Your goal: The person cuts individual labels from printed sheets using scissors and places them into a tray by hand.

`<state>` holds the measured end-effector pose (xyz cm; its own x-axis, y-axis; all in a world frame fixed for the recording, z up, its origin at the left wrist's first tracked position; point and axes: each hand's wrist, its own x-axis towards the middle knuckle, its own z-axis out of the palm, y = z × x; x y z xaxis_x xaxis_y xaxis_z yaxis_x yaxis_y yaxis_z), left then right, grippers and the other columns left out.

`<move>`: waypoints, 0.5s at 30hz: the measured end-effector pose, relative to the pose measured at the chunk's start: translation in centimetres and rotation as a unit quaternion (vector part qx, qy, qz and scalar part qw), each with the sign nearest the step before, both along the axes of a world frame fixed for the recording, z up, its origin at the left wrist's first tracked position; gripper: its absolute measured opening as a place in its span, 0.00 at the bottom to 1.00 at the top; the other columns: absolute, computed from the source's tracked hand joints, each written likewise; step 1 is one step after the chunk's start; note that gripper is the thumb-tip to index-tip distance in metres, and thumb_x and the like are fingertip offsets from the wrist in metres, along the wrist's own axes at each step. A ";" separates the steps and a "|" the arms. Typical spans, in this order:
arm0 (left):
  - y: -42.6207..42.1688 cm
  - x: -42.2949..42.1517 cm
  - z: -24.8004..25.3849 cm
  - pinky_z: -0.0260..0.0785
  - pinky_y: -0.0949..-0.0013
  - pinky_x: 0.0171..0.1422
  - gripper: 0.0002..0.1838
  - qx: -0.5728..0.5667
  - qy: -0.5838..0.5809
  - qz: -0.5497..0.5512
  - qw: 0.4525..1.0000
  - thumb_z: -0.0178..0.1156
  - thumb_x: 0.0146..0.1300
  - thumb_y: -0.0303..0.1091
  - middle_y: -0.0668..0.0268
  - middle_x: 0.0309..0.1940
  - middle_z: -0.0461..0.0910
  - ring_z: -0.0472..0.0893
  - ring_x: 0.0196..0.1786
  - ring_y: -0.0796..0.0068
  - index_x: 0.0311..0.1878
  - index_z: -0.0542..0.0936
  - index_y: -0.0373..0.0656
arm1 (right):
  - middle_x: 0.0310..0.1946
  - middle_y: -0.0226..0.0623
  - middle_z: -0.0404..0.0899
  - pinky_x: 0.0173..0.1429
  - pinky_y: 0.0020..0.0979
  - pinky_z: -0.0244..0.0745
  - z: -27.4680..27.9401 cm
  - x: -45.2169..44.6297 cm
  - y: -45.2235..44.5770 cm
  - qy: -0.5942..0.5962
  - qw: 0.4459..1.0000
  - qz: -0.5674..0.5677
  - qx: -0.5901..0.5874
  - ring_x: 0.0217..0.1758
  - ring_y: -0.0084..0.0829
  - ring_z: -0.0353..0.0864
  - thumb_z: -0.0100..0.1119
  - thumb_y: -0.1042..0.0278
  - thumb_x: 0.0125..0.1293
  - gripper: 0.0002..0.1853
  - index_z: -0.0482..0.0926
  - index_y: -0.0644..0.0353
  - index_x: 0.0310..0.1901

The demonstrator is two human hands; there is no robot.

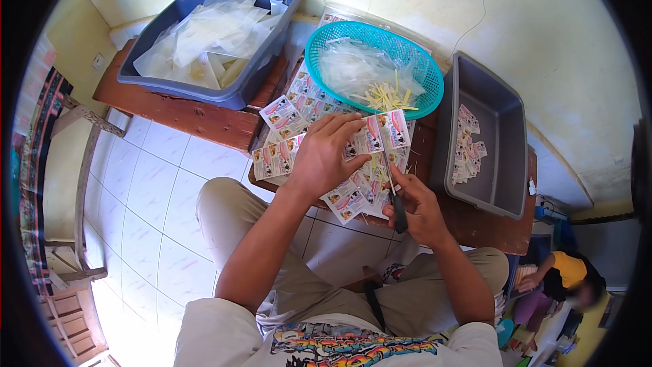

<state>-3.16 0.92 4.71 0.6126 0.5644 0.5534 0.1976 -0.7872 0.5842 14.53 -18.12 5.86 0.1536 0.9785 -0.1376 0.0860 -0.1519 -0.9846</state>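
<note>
Though small, labels (369, 137) in left hand (331, 148)

Black-handled scissors (399, 215), blades pointing away, against white printed label strip (367, 138); more labels (345, 200) beneath.

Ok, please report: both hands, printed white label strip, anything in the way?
Left hand holding printed white label strip. Right hand holding black-handled metal scissors, blades at strip. More printed labels underneath; nothing visibly blocking.
</note>
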 end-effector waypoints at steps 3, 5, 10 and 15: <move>-0.1 0.0 0.3 0.75 0.53 0.71 0.32 -0.003 0.000 -0.012 1.000 0.83 0.50 0.34 0.56 0.62 0.85 0.82 0.64 0.50 0.60 0.83 0.38 | 0.55 0.36 0.73 0.37 0.22 0.87 0.1 0.2 0.0 -0.019 1.000 0.000 0.001 0.43 0.19 0.78 0.76 0.80 0.64 0.44 0.66 0.58 0.81; -0.2 0.1 0.4 0.75 0.53 0.71 0.32 -0.006 0.000 -0.023 1.000 0.83 0.50 0.34 0.56 0.62 0.85 0.83 0.64 0.50 0.60 0.83 0.39 | 0.56 0.36 0.73 0.37 0.22 0.88 0.2 0.3 0.1 -0.007 1.000 -0.006 -0.004 0.43 0.19 0.79 0.76 0.80 0.64 0.44 0.66 0.58 0.81; -0.2 0.2 0.3 0.75 0.54 0.71 0.32 -0.015 0.001 -0.037 0.999 0.83 0.51 0.34 0.57 0.62 0.85 0.83 0.64 0.52 0.60 0.83 0.39 | 0.56 0.36 0.73 0.37 0.22 0.88 0.1 0.0 0.2 -0.009 1.000 -0.022 -0.005 0.43 0.19 0.79 0.76 0.80 0.64 0.45 0.66 0.56 0.82; -0.2 0.2 0.3 0.75 0.53 0.71 0.32 -0.013 0.007 -0.034 0.999 0.83 0.51 0.35 0.57 0.62 0.85 0.83 0.64 0.51 0.60 0.83 0.39 | 0.56 0.36 0.73 0.37 0.21 0.87 -0.4 0.0 0.3 -0.008 1.000 -0.020 -0.002 0.43 0.18 0.79 0.77 0.78 0.64 0.45 0.66 0.55 0.82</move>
